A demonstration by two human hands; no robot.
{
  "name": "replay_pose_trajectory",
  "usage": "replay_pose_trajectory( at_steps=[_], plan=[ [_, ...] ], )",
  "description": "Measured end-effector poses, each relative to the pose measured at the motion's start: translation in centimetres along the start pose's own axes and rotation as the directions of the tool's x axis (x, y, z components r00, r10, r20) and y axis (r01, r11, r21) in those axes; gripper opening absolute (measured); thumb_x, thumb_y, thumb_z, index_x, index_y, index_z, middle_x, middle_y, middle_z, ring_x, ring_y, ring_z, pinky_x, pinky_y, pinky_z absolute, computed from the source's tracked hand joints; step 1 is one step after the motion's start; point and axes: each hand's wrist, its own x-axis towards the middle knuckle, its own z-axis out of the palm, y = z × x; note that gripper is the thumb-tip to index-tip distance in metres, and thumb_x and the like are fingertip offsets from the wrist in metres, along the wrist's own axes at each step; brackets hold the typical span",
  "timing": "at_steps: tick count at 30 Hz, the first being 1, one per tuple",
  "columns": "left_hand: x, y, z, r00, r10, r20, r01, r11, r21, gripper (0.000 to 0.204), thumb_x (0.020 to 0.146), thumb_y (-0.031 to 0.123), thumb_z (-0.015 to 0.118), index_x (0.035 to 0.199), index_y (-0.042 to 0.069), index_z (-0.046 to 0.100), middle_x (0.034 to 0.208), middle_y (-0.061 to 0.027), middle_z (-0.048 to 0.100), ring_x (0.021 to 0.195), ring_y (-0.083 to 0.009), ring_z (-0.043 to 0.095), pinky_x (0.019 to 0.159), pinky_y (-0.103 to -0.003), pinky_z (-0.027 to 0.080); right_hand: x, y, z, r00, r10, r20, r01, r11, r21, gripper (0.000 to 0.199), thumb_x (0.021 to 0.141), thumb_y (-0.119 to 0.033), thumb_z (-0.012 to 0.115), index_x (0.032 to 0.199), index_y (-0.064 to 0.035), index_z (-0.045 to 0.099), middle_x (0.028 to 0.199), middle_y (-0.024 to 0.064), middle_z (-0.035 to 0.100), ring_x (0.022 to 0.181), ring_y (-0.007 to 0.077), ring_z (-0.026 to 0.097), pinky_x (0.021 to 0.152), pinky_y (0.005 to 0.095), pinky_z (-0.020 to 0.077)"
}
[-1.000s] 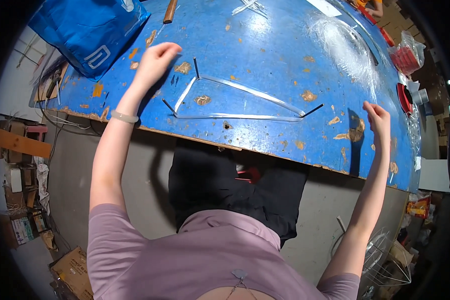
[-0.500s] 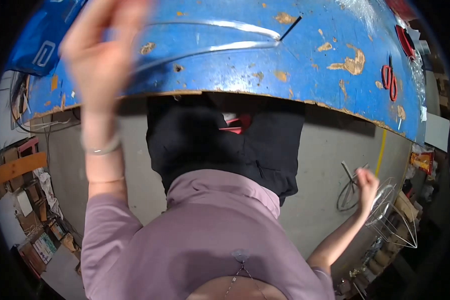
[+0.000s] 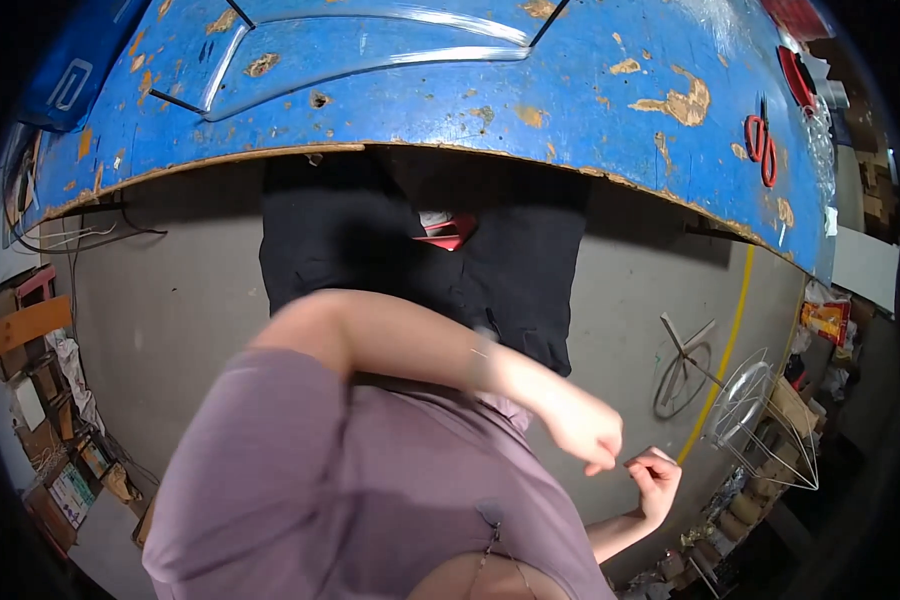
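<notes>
My left hand (image 3: pixel 582 428) reaches across my body to the right, its fingers closed and bent down. Close beside it, my right hand (image 3: pixel 658 482) is raised with its fingers curled in, a small gap between the two. What either hand pinches, if anything, is hidden or too small to make out. On the blue table (image 3: pixel 450 115) lies a long frame of clear, shiny strips (image 3: pixel 460 54), out of reach of both hands where they are now. Thin black rods (image 3: pixel 177 101) stick out from its corners.
Red-handled scissors (image 3: pixel 760 150) and another red-handled tool (image 3: pixel 798 80) lie at the table's right. A blue package (image 3: pixel 80 70) sits at the far left. Wire frames (image 3: pixel 770 420) and a grey metal stand with a ring (image 3: pixel 682 355) are on the floor to the right.
My left hand has swung from over the table's left side, down and across my body, to my right hand. My right hand has moved lower and inward. The whole clear frame now shows.
</notes>
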Motion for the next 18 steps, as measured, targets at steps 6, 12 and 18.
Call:
replay_pose_trajectory(
  at_steps=[6, 12, 18],
  plan=[
    [-23.4, 7.3, -1.5, 0.636, -0.200, -0.746, -0.160, 0.911, -0.381, 0.032, 0.083, 0.027, 0.052, 0.074, -0.003, 0.055, 0.066, -0.0051, 0.053, 0.052, -0.0078, 0.044, 0.043, -0.018, 0.031, 3.9, -1.8, -3.5, 0.973, -0.228, 0.042, 0.231, 0.971, -0.058, 0.019, 0.069, -0.017, 0.070, 0.073, 0.0009, 0.065, 0.057, 0.0023, 0.053, 0.052, 0.0104, 0.046, 0.046, 0.0234, 0.0313],
    [-38.7, 9.4, 1.8, 0.235, 0.215, -0.948, -0.292, 0.946, 0.142, 0.036, 0.082, 0.035, 0.056, 0.069, 0.006, 0.041, 0.045, 0.0052, 0.033, 0.035, -0.0041, 0.025, 0.033, -0.018, 0.017, 13.6, -11.2, -2.3, 0.796, -0.547, 0.260, 0.602, 0.761, -0.242, 0.021, 0.072, -0.019, 0.064, 0.069, 0.0010, 0.061, 0.055, 0.0003, 0.047, 0.050, 0.0102, 0.040, 0.045, 0.0248, 0.0275],
    [-44.0, 16.3, -1.7, 0.071, 0.248, -0.966, -0.332, 0.919, 0.212, 0.021, 0.093, 0.024, 0.038, 0.082, 0.006, 0.043, 0.048, 0.0068, 0.027, 0.037, -0.0035, 0.021, 0.036, -0.018, 0.016, 24.6, -20.4, -0.4, 0.769, -0.638, 0.049, 0.633, 0.747, -0.206, 0.017, 0.081, -0.017, 0.058, 0.085, -0.0012, 0.064, 0.058, -0.0048, 0.045, 0.050, 0.0041, 0.034, 0.045, 0.0200, 0.0228]
  ],
)
